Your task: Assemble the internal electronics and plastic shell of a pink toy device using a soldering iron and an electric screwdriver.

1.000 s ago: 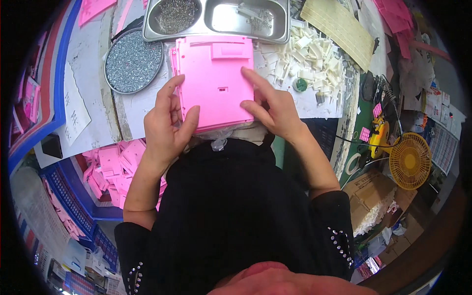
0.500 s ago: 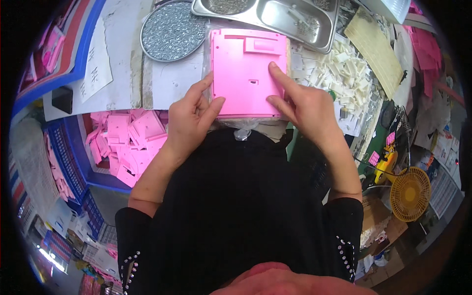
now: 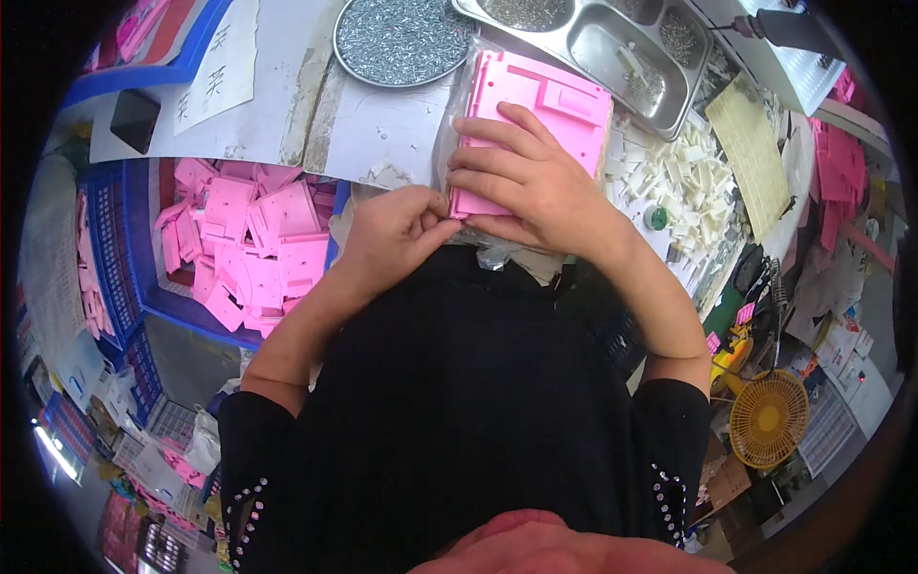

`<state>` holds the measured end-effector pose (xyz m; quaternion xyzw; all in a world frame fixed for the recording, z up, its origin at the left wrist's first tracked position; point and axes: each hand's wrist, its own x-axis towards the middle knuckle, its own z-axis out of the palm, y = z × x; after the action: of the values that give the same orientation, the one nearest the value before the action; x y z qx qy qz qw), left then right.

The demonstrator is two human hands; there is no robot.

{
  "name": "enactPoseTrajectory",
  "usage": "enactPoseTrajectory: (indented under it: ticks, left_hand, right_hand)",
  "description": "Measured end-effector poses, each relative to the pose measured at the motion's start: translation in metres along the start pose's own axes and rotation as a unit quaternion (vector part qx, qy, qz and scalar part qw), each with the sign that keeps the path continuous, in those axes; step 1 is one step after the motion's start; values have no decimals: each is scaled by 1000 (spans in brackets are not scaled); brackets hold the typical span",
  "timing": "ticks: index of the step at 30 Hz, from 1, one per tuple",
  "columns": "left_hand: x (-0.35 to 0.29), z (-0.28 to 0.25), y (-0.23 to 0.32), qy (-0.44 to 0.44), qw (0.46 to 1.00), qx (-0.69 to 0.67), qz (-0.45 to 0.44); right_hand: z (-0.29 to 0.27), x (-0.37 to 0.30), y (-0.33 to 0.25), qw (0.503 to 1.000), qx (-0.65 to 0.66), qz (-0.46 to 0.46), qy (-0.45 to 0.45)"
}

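A pink plastic panel (image 3: 566, 126) with a raised rectangular part near its far end lies on a pad wrapped in clear film, in front of me. My right hand (image 3: 545, 187) reaches across it, fingers spread over the face, their tips at its left edge and the thumb along the near edge. At the near left corner my left hand (image 3: 394, 232) is closed, thumb and fingertips pinched against the panel. Anything small between those fingertips is hidden.
A round tray of metal screws (image 3: 406, 43) and a steel compartment tray (image 3: 598, 48) stand beyond the panel. White plastic pieces (image 3: 684, 182) are heaped at right, around a small green round thing (image 3: 656, 218). A blue crate (image 3: 143, 239) of pink panels is at left. A dark power tool (image 3: 789, 31) hangs far right.
My right hand has moved from the panel's right edge across its face. My left hand has slid to the near left corner and pinched there. The whole view has shifted, and the panel looks tilted.
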<state>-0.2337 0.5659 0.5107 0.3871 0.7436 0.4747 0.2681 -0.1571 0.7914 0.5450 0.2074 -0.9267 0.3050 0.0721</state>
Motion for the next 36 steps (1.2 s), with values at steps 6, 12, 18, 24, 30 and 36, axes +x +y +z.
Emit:
enactPoseTrajectory:
  ticks: [6, 12, 18, 24, 30, 36]
  left_hand:
    - [-7, 2, -4, 2, 998, 41, 51]
    - [-3, 1, -9, -18, 991, 63, 113]
    - [-4, 4, -12, -4, 986, 67, 153]
    - [-5, 10, -12, -7, 991, 62, 121]
    - [-2, 3, -14, -61, 990, 72, 105]
    - [59, -68, 12, -48, 994, 48, 80]
  right_hand:
    - [0, 1, -1, 1000, 14, 0, 10]
    - [1, 3, -2, 1000, 2, 12, -14]
    - [1, 1, 0, 1000, 26, 3, 2]
    - [2, 0, 0, 1000, 29, 3, 12]
    - [2, 4, -3, 999, -13, 13, -30]
    - [-1, 3, -3, 999, -14, 34, 0]
